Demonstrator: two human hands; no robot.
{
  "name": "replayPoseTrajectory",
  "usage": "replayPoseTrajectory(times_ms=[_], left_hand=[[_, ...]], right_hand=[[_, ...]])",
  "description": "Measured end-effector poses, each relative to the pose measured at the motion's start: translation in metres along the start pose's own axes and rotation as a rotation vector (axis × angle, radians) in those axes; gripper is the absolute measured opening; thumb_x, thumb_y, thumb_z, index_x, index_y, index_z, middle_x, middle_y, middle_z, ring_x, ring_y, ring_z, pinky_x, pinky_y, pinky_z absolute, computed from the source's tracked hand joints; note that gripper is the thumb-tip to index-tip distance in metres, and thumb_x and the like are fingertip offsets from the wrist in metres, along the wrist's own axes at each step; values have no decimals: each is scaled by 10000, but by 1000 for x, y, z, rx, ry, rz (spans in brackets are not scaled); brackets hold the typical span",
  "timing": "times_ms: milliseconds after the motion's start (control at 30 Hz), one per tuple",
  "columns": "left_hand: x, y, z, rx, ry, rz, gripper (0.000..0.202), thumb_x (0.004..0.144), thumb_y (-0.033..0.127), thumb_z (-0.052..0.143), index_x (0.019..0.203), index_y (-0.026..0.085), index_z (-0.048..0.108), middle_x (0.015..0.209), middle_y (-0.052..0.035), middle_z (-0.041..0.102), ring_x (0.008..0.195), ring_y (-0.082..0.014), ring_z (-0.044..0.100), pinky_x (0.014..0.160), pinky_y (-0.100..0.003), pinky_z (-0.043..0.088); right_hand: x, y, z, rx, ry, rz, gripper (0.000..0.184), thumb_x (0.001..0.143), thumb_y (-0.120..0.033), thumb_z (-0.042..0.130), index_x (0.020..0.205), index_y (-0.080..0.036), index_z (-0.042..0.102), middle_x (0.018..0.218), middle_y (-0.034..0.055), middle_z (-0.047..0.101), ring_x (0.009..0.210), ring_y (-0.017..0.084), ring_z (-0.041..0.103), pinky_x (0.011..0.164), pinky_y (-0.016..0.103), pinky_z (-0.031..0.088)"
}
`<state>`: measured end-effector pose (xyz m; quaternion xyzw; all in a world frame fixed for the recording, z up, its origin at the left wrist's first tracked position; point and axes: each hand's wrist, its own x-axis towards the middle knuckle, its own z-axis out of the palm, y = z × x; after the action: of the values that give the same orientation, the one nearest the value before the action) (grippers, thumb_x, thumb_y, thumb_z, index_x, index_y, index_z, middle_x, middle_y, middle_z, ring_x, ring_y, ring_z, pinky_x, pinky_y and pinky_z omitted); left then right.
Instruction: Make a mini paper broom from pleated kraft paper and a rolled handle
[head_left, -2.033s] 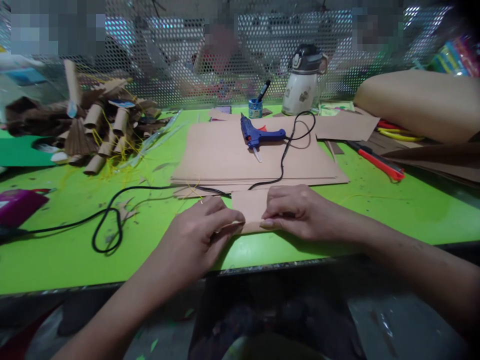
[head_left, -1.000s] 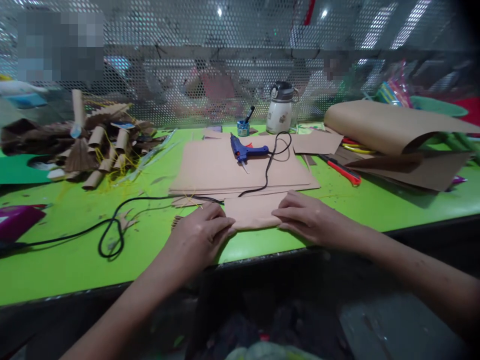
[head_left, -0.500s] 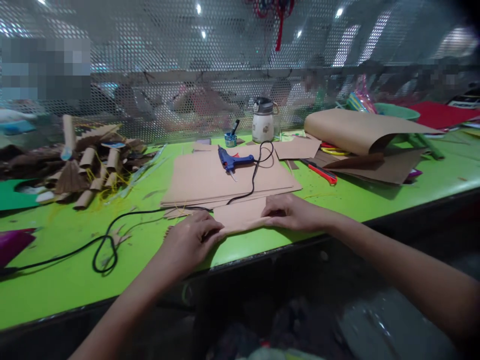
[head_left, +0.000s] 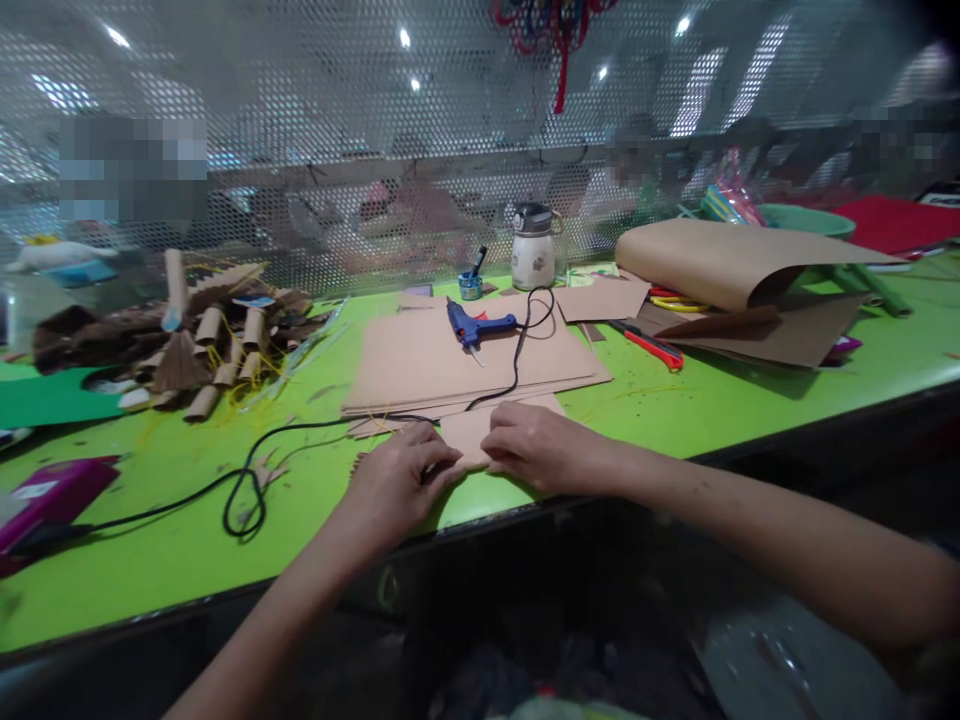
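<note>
A small piece of brown kraft paper point(head_left: 466, 434) lies near the table's front edge, its near edge rolled or folded over. My left hand point(head_left: 405, 472) pinches that near edge at its left end. Close beside it, my right hand point(head_left: 536, 447) has its fingers closed on the same edge and covers the paper's right part. Just beyond the hands is a stack of brown paper sheets point(head_left: 405, 360). A blue hot glue gun point(head_left: 480, 325) rests on the stack, and its black cord point(head_left: 315, 426) runs left across the table.
Brown paper rolls point(head_left: 210, 325) with yellow string lie at left, behind a purple box point(head_left: 56, 500). A white bottle point(head_left: 533, 255) and a small blue jar point(head_left: 470, 287) stand at the back. To the right are a red utility knife point(head_left: 654, 348) and a large curled paper sheet point(head_left: 690, 260).
My right hand has slid left along the paper's near edge, closer to my left hand. My left hand keeps its pinch. The view has shifted slightly left.
</note>
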<state>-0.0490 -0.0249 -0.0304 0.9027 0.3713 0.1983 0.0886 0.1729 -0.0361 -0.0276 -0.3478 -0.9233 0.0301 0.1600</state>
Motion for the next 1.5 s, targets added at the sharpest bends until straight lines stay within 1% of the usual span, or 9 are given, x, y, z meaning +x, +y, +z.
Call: replayPoseTrajectory(times_ms=[200, 300, 533, 633, 767, 1000, 1167, 1333, 1500], left_hand=[[-2, -1, 0, -27, 4, 1, 247, 898, 355, 543, 875, 186, 721, 797, -57, 627, 758, -153, 586, 648, -248, 446], [-2, -2, 0, -35, 13, 5, 236, 896, 342, 547, 890, 186, 724, 797, -55, 625, 755, -152, 588, 642, -247, 448], [-2, -3, 2, -69, 32, 8, 223, 888, 321, 559, 901, 185, 734, 783, -48, 616, 722, -146, 588, 616, -245, 439], [-2, -3, 1, -80, 31, 8, 229, 890, 329, 556, 905, 189, 736, 788, -45, 617, 725, -146, 589, 619, -247, 437], [-2, -1, 1, -85, 37, 8, 244, 890, 339, 558, 897, 174, 738, 806, -51, 617, 744, -150, 594, 640, -252, 442], [-2, -3, 3, -70, 15, -12, 258, 896, 368, 552, 910, 195, 744, 804, -47, 601, 753, -148, 566, 640, -257, 418], [-2, -6, 5, -59, 20, -27, 272, 897, 387, 546, 911, 203, 745, 777, -45, 593, 743, -155, 550, 625, -264, 398], [-3, -7, 5, -45, 11, -25, 276, 899, 392, 537, 916, 210, 743, 769, -43, 583, 747, -164, 548, 626, -271, 395], [-5, -8, 5, -21, -5, -27, 282, 903, 389, 525, 928, 207, 740, 768, -43, 573, 745, -170, 548, 627, -278, 397]], right_hand=[[-10, 3, 8, -107, 89, 38, 314, 939, -327, 513, 784, -113, 682, 790, 99, 600, 791, 198, 516, 677, 309, 389], [-14, 7, 12, -121, 137, 3, 346, 942, -366, 503, 771, -118, 675, 789, 98, 590, 802, 202, 506, 674, 309, 386], [-14, 15, 11, -23, 85, 6, 346, 960, -324, 469, 802, -115, 694, 735, 74, 592, 687, 166, 508, 602, 282, 343], [-13, 15, 7, -13, 71, 10, 342, 961, -331, 463, 814, -121, 689, 755, 72, 597, 706, 172, 517, 609, 285, 346], [-6, 11, 5, -21, 49, -15, 249, 929, -330, 523, 898, -128, 665, 849, 80, 603, 802, 191, 532, 656, 290, 369], [9, 1, 18, -108, 106, -60, 324, 963, -343, 460, 770, -148, 632, 750, 53, 558, 686, 170, 489, 569, 297, 304], [9, 6, 19, -39, 92, -79, 327, 960, -340, 466, 760, -145, 636, 727, 39, 562, 632, 146, 472, 552, 289, 282], [8, 11, 13, 148, 116, -33, 307, 933, -349, 528, 838, -123, 712, 729, 48, 601, 670, 141, 526, 584, 256, 324], [-1, 16, -1, 234, 53, 40, 171, 891, -221, 598, 901, -123, 738, 770, 62, 638, 696, 139, 556, 607, 237, 362]])
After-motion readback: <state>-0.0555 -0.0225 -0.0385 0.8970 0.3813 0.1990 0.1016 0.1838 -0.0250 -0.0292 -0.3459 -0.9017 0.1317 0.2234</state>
